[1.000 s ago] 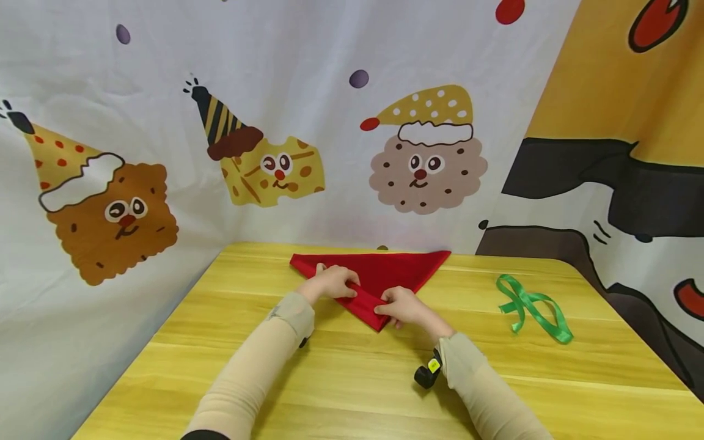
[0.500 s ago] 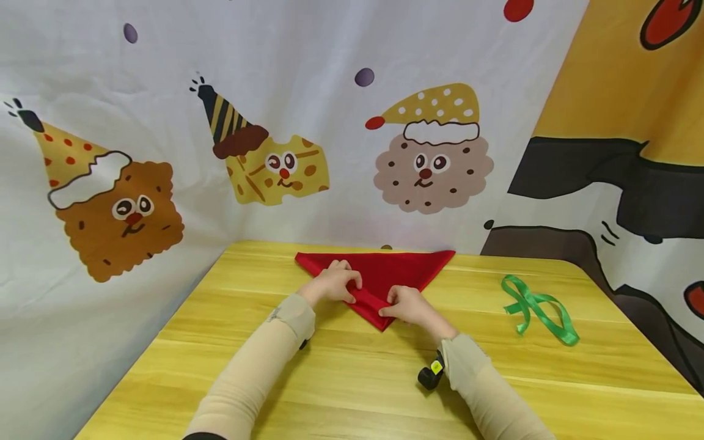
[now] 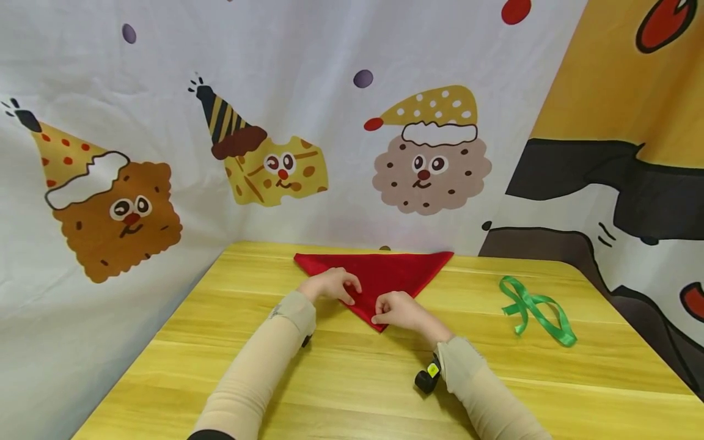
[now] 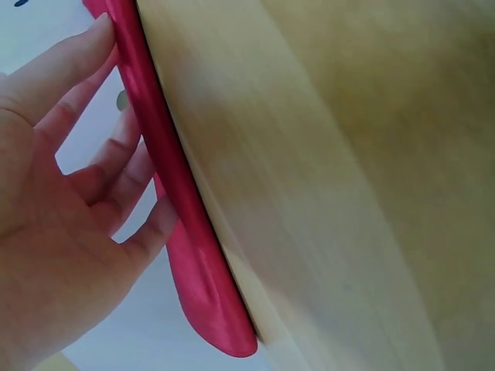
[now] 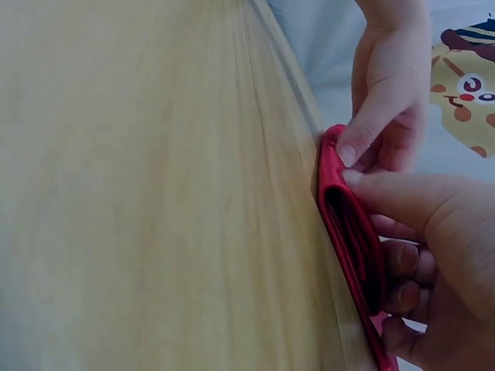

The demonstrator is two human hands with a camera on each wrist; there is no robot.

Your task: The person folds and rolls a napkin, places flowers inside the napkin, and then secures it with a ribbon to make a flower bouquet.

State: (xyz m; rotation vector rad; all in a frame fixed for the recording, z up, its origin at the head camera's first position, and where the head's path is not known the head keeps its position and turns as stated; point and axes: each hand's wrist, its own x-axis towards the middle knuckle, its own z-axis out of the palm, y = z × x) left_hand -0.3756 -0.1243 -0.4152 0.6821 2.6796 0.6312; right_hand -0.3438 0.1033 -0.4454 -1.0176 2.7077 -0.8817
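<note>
A red satiny cloth, folded to a triangle, lies near the table's far edge with one corner towards me. On its left side rests my left hand, thumb and fingers spread apart. The left wrist view has those fingers touching a smooth rolled edge of the cloth. At the near corner my right hand pinches the cloth between thumb and curled fingers. Layers of the folded cloth show beside the right thumb in the right wrist view. The cloth under both palms is hidden.
A looped green ribbon lies to the right on the wooden table. Behind the table hangs a white curtain printed with cartoon biscuits and cheese. A small black wrist camera sits by the right sleeve.
The raised fold between my hands has been laid down and the cloth looks flatter there. My right hand has shifted slightly left and nearer the front corner; the left stays about where it was.
</note>
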